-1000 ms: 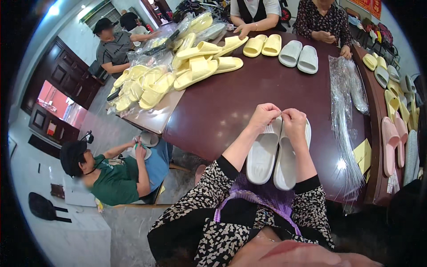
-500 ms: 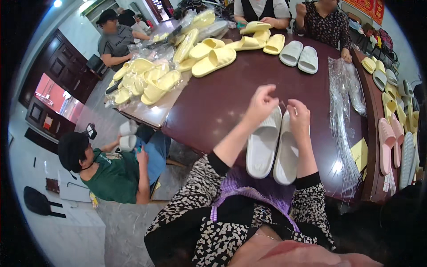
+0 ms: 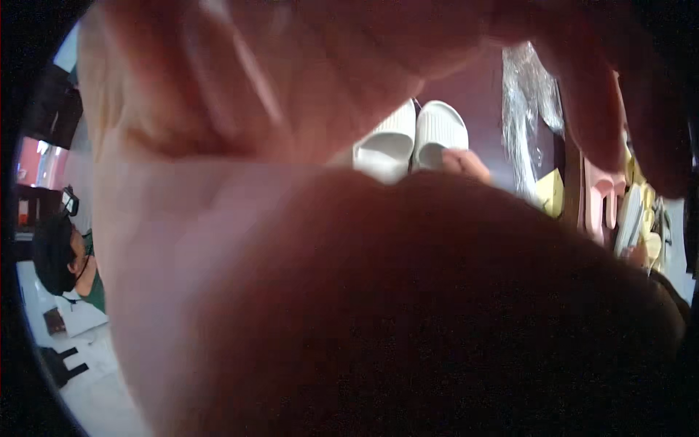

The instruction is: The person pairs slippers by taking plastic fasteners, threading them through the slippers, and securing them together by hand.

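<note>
My left hand [image 3: 313, 80] is raised very close to the camera, blurred and dark, and its forearm covers most of the lower picture. Its fingers are spread and appear empty. Behind it, a pair of white slippers lies side by side on the dark red table, toes pointing away. The left slipper [image 3: 386, 149] is partly covered by the raised hand. At the right slipper [image 3: 442, 127], my right hand [image 3: 468, 164] rests by the strap opening with its fingers curled on the edge. The heels of both slippers are hidden.
Clear plastic bags [image 3: 518, 116] lie on the table to the right, near a yellow sheet [image 3: 551, 191]. Pink slippers [image 3: 598, 197] and others stand on a rack beyond the table's edge. A person in a black cap [image 3: 54, 251] is at the left.
My left hand has come up from the slippers to just in front of the camera, blocking much of the view. My right hand has stayed by the right slipper.
</note>
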Tool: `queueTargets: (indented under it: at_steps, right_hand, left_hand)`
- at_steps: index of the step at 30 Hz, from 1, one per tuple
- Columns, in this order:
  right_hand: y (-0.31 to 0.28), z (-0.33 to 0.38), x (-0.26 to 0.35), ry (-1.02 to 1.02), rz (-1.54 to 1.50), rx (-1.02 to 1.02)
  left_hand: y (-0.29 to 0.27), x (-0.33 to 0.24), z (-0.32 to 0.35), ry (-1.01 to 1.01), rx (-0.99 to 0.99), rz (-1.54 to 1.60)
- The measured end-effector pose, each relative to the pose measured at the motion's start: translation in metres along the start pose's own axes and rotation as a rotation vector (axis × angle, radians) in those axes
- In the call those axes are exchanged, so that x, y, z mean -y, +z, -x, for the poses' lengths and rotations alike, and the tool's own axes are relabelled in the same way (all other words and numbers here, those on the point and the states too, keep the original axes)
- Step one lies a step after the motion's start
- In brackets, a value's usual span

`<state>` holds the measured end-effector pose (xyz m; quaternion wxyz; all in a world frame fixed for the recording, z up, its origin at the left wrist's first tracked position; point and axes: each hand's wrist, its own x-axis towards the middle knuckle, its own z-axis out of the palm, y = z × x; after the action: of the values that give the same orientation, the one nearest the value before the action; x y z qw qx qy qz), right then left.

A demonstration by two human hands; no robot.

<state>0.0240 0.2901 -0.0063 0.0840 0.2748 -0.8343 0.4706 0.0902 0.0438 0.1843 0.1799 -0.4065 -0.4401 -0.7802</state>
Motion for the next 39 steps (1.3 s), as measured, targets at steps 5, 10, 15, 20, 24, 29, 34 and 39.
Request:
queueTargets:
  at_steps: [5, 10, 15, 20, 24, 29, 34, 39]
  right_hand:
    - [-0.004, -0.014, 0.085, 0.415, -0.494, -0.018]
    - [0.020, -0.031, 0.069, 0.292, 0.099, 0.191]
    - [0.021, -0.025, 0.053, 0.310, 0.374, 0.230]
    - [0.040, -0.014, 0.053, 0.242, 0.410, 0.230]
    - [0.047, -0.022, 0.036, 0.148, 0.480, 0.107]
    - [0.033, -0.029, 0.037, 0.167, 0.488, 0.029]
    - [0.015, -0.028, 0.042, 0.188, 0.414, 0.012]
    - [0.003, -0.016, 0.061, 0.155, 0.342, 0.052]
  left_hand:
    - [-0.014, -0.013, -0.001, 0.078, -0.057, -0.101]
    - [-0.010, -0.030, -0.003, 0.038, -0.070, -0.131]
    - [-0.007, -0.068, -0.033, 0.064, 0.048, -0.378]
    - [-0.046, -0.048, 0.049, -0.389, -0.236, -0.600]
    - [-0.081, 0.009, 0.139, -0.609, -0.436, -0.750]
    - [-0.086, 0.047, 0.197, -0.606, -0.518, -1.098]
    - [-0.080, 0.065, 0.204, -0.525, -0.501, -1.205]
    - [-0.073, 0.068, 0.210, -0.429, -0.402, -1.432]
